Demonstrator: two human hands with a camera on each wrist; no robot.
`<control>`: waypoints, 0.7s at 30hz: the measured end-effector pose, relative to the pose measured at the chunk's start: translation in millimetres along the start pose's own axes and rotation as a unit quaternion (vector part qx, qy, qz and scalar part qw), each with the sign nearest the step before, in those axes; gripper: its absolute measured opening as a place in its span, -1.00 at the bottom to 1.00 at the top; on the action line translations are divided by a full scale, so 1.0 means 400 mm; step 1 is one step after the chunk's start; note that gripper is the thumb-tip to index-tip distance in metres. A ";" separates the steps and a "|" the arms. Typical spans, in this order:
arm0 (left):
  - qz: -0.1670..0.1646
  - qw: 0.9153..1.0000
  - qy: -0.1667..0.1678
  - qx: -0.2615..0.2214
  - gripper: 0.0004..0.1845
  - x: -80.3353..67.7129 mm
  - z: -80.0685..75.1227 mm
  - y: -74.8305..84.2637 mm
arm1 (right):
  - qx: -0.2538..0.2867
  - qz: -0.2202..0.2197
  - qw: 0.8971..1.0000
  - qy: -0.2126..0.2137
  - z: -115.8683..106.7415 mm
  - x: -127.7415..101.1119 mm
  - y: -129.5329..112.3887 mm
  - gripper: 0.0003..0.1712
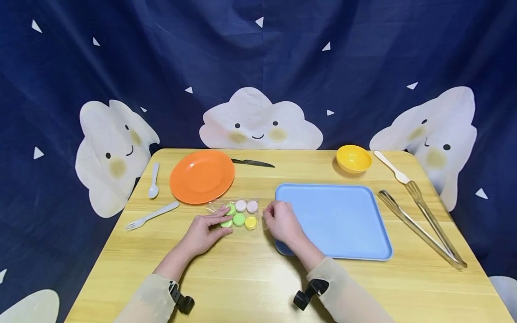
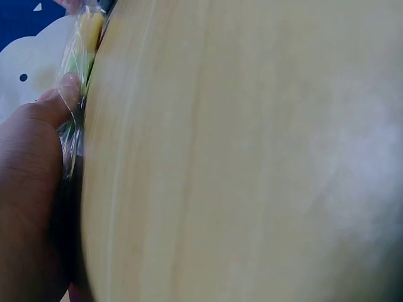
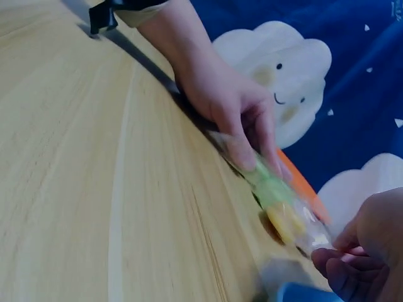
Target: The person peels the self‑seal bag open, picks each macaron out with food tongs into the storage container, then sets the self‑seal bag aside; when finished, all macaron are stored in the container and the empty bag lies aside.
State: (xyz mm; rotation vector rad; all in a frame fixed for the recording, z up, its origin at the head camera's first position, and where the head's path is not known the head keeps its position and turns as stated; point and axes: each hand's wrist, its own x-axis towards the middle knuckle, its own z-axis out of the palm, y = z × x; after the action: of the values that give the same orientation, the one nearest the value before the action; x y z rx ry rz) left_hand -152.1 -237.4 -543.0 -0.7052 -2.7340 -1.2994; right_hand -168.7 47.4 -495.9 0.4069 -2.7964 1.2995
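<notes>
Head view: clear packet (image 1: 244, 215) of round pieces (image 1: 239, 220) nearer than orange plate (image 1: 202, 176), left of blue tray (image 1: 335, 220). Left hand (image 1: 199, 234) grips left end, thumb opposite fingers; right hand (image 1: 283, 221) pinches right edge.

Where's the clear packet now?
In the head view, the clear packet is between the left hand and the right hand, left of the blue tray.

Cream sleeves, black wrist gear

Back from the left hand (image 1: 207, 232), a plain cream fabric sleeve (image 1: 147, 299) ends short of the wrist, crossed by a narrow black strap (image 1: 174, 291) bearing a small, blocky black camera (image 1: 186, 305). Behind the right hand (image 1: 283, 220), a matching cream fabric sleeve (image 1: 349, 291) carries another black strap (image 1: 321, 286) and boxy black camera (image 1: 301, 300).
</notes>
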 end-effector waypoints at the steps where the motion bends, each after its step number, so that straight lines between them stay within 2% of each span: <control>1: -0.004 1.000 -0.002 -0.003 -0.60 0.000 0.000 0.000 | -0.001 0.005 1.000 0.009 -0.006 0.000 0.005 -0.74; 4: -0.008 1.000 -0.003 -0.004 -0.60 0.001 0.001 -0.001 | 0.002 0.005 0.999 0.032 -0.019 0.001 0.018 -0.77; 6: -0.005 1.000 -0.002 -0.003 -0.60 0.001 0.002 -0.001 | 0.013 -0.006 0.999 0.032 -0.021 0.005 0.019 -0.80; 10: 0.002 1.000 0.000 -0.001 -0.60 0.000 -0.001 0.000 | 0.029 -0.033 0.999 -0.013 0.004 0.020 0.006 -0.81; 14: 0.002 1.000 0.002 0.002 -0.60 -0.001 0.001 -0.001 | 0.001 -0.049 0.998 -0.046 0.029 0.032 -0.003 -0.76; 17: 0.001 1.000 0.005 0.002 -0.60 -0.002 0.002 0.000 | -0.004 -0.032 0.999 -0.041 0.030 0.033 -0.008 -0.71; 21: 0.003 1.000 0.006 0.000 -0.59 -0.003 0.004 0.003 | 0.011 0.016 1.000 -0.020 0.014 0.027 -0.006 -0.72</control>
State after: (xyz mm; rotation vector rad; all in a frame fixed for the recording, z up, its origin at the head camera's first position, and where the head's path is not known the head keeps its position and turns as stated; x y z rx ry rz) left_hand -150.2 -236.0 -543.3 -0.7016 -2.7214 -1.2975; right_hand -178.0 39.2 -496.5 0.3948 -2.8342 1.3450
